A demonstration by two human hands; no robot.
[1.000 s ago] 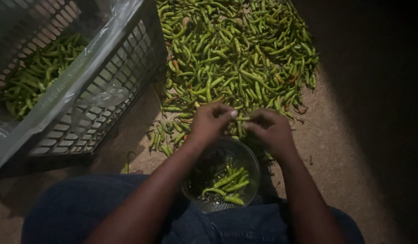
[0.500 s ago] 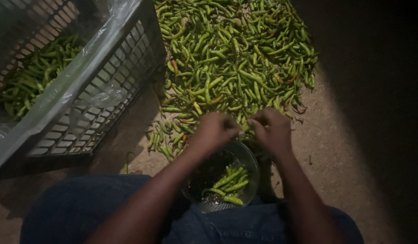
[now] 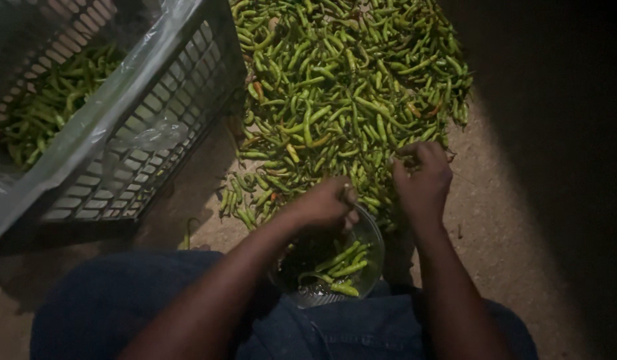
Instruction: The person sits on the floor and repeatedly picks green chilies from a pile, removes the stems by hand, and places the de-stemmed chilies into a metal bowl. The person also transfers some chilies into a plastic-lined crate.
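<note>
A broad heap of slim green chillies (image 3: 342, 100) lies spread on the gritty, sand-coloured ground (image 3: 502, 233), filling the far middle of the scene. The pods are long, narrow and curved, with smooth, faintly glossy skin; a few among them are orange or reddish.

The left hand (image 3: 325, 203) is curled over the near edge of the heap, right above the far rim of a small round bowl (image 3: 372, 243). Its fingers are pinched together around something thin and pale at the fingertips, but it is too small and dim to tell what it is. The right hand (image 3: 422, 177) sits just to the right, at the heap's near right edge, fingers bent and bunched at a chilli; whether it has actually gripped the pod cannot be told.

The bowl looks clear and thin-walled, resting between the person's knees at the near middle, partly under the left wrist. A handful of green pods lies inside it, on the right side.

At the far left stands a grey plastic crate (image 3: 142, 160) with lattice walls, lined with a crinkled clear plastic sheet (image 3: 128, 87) that hangs over its rim. More green chillies lie inside it. Dark blue cloth covers the person's legs (image 3: 122, 300) along the near edge.
</note>
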